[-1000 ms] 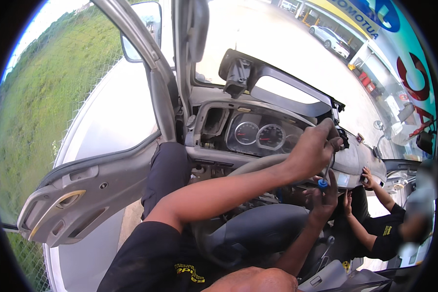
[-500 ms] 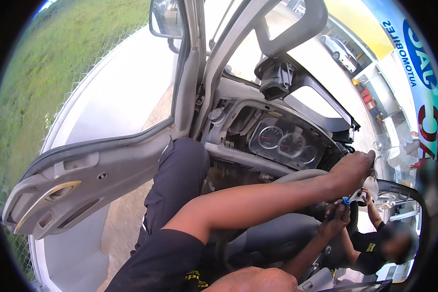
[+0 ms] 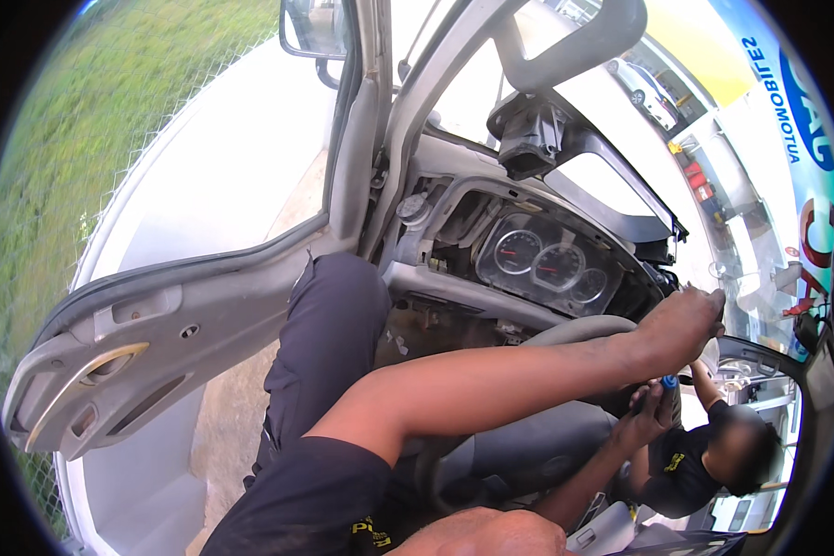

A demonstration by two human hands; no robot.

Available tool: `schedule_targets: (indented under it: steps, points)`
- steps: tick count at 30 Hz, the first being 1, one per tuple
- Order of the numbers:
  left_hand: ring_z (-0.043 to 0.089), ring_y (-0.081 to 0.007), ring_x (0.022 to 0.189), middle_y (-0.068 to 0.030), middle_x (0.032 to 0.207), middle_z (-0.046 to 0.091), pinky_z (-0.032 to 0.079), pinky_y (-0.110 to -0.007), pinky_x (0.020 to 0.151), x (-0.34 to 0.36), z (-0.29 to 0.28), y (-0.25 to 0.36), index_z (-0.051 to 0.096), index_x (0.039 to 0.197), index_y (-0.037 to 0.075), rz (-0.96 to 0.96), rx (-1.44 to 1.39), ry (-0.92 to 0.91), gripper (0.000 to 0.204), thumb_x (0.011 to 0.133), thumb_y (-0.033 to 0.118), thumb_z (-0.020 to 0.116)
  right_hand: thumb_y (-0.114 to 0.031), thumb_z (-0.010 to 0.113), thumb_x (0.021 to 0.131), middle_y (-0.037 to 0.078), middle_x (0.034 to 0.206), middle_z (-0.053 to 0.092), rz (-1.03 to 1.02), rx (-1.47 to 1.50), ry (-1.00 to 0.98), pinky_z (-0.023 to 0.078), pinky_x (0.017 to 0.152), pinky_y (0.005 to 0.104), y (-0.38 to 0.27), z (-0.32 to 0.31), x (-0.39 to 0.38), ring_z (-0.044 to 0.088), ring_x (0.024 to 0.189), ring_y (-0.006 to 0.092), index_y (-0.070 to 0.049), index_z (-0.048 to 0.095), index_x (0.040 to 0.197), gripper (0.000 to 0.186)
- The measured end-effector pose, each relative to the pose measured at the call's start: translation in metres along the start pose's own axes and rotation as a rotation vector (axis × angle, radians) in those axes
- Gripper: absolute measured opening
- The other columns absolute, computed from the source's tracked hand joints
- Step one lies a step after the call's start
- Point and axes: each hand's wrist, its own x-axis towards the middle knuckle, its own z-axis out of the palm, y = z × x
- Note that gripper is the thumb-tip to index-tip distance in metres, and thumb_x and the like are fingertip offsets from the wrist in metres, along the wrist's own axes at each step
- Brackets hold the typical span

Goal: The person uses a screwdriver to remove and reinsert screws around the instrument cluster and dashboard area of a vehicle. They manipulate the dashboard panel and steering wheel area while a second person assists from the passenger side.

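Tool: a small blue-tipped handle, likely a screwdriver, shows just above the right hand, below the wheel's far rim. Most of it is hidden, so its kind is a guess.
Handling: I judge it light, stiff and narrow, with a smooth plastic handle that could slip in a greasy palm; best held around the handle with the whole fist, thumb along it.
Right hand: its grip is curled tight around the tool, under the left forearm.
Left hand: reaches across the wheel to the dash at the right of the gauges; fingers are bent over a dark part there, but whether they clamp it I cannot tell.
Wheel: grey rim, stiff, right under the left wrist.
Gauges: round dials in an opened dash, trim removed; bare brackets and wiring beside them look fragile.
Door: grey inner panel, swung open at left.
Other person: in a dark shirt, low at right, one arm raised toward the dash.
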Motion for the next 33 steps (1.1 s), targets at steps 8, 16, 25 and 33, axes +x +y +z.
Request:
schedule_targets:
  steps: [8, 16, 25, 33]
  points:
    - [0.073, -0.0408, 0.07, -0.0268, 0.079, 0.072, 0.055, -0.045, 0.068, 0.005, -0.009, 0.002, 0.07, 0.097, -0.007, 0.023, -0.035, 0.082, 0.02, 0.098, 0.013, 0.073, 0.0, 0.074, 0.093, 0.008, 0.117, 0.06, -0.168, -0.061, 0.059, 0.053, 0.086, 0.0296, 0.006, -0.009, -0.005, 0.062, 0.097, 0.0146, 0.001, 0.061, 0.129, 0.038]
    - [0.069, -0.0135, 0.078, -0.0108, 0.086, 0.077, 0.056, -0.033, 0.073, 0.01, -0.018, 0.003, 0.073, 0.106, -0.005, -0.294, -0.001, -0.104, 0.028, 0.105, 0.023, 0.073, -0.004, 0.075, 0.099, 0.011, 0.123, 0.067, -0.046, 0.243, 0.124, 0.047, 0.067, 0.0229, 0.004, -0.02, -0.003, 0.064, 0.085, 0.0131, 0.0, 0.069, 0.116, 0.019]
    - [0.063, -0.0098, 0.08, -0.0051, 0.089, 0.073, 0.052, -0.03, 0.073, 0.011, -0.012, 0.006, 0.074, 0.107, -0.001, -0.39, 0.108, -0.236, 0.027, 0.104, 0.026, 0.075, -0.004, 0.068, 0.103, 0.016, 0.13, 0.064, -0.04, 0.688, 0.315, 0.065, 0.097, 0.0408, 0.004, -0.045, 0.009, 0.066, 0.124, 0.0245, -0.003, 0.056, 0.138, 0.037]
    - [0.068, -0.0113, 0.089, -0.005, 0.099, 0.076, 0.056, -0.028, 0.082, 0.035, 0.011, -0.019, 0.075, 0.113, 0.005, -0.553, -0.128, -0.231, 0.036, 0.1, 0.038, 0.078, -0.01, 0.073, 0.102, 0.018, 0.129, 0.062, -0.112, 0.466, 0.371, 0.062, 0.1, 0.0404, -0.014, -0.059, 0.04, 0.067, 0.119, 0.0253, 0.0, 0.052, 0.137, 0.042]
